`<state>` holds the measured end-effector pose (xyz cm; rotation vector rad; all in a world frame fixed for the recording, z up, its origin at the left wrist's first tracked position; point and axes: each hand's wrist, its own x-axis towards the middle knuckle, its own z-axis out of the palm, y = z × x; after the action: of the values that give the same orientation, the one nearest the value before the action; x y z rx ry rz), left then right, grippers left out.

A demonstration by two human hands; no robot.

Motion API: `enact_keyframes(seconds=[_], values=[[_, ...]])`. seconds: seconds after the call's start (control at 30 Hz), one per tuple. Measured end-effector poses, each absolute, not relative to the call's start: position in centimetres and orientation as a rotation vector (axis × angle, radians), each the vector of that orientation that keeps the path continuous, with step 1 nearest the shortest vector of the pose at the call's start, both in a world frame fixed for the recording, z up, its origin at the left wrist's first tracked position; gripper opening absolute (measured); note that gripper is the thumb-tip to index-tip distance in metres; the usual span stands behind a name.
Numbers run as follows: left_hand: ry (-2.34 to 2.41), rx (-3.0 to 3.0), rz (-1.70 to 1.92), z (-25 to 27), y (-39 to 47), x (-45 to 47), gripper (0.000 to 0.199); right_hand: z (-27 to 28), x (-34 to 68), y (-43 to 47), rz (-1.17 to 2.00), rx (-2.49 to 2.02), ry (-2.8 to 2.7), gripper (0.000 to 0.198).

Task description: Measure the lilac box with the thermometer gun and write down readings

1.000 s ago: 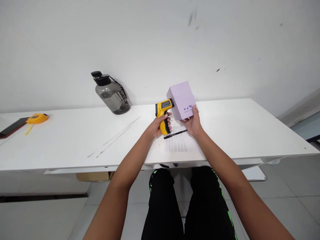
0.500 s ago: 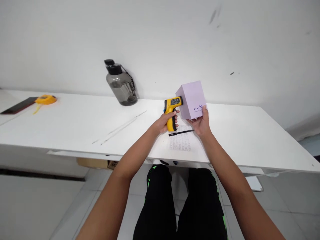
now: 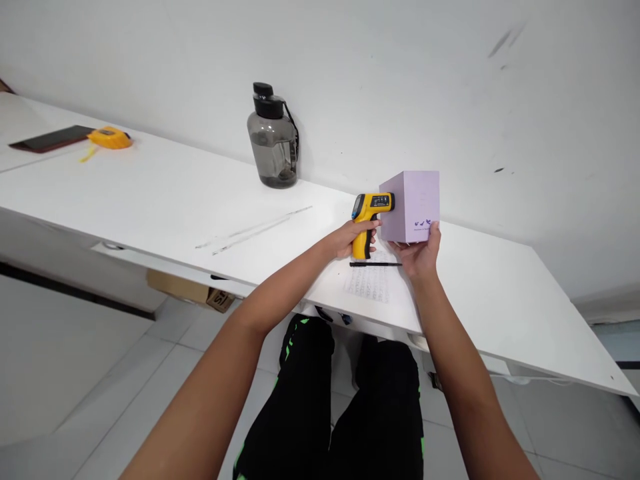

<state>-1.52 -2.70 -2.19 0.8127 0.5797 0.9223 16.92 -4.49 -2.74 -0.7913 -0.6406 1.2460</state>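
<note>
My left hand [image 3: 349, 238] is wrapped round the grip of a yellow and black infrared thermometer gun [image 3: 361, 245], held upright. The gun's front end is at the left side of a lilac box [image 3: 421, 200], touching or very close to it. My right hand [image 3: 421, 259] holds the box up from below, with its thumb on the front face near small dark purple marks. Below both hands, a black pen [image 3: 373, 265] lies across a sheet of paper [image 3: 367, 287] covered in rows of handwriting.
A grey see-through water bottle [image 3: 273, 147] with a black lid stands by the wall. Far left on the white table [image 3: 165, 193] are a yellow tape measure [image 3: 111, 138] and a dark flat object [image 3: 53, 138]. A cardboard box [image 3: 185, 288] shows beneath the table.
The camera view has tilted and shifted. The lilac box has turned to stand straighter, and the thermometer gun stays against or near its left side. Both hands keep their holds.
</note>
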Motion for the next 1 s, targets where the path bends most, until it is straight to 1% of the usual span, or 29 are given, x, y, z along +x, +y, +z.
enact_keyframes(seconds=[0.5, 0.7, 1.0], values=[[0.600, 0.794, 0.907, -1.45, -3.22, -1.54, 0.034, -2.65, 17.00, -4.56, 1.257, -0.817, -0.634, 0.055], [0.609, 0.794, 0.903, -1.44, -3.27, -1.58, 0.029, -2.66, 17.03, -4.58, 1.262, -0.815, -0.645, 0.056], [0.578, 0.814, 0.904, -1.98, -2.94, -1.49, 0.033, -2.78, 17.12, -4.38, 1.265, -0.832, -0.638, 0.058]])
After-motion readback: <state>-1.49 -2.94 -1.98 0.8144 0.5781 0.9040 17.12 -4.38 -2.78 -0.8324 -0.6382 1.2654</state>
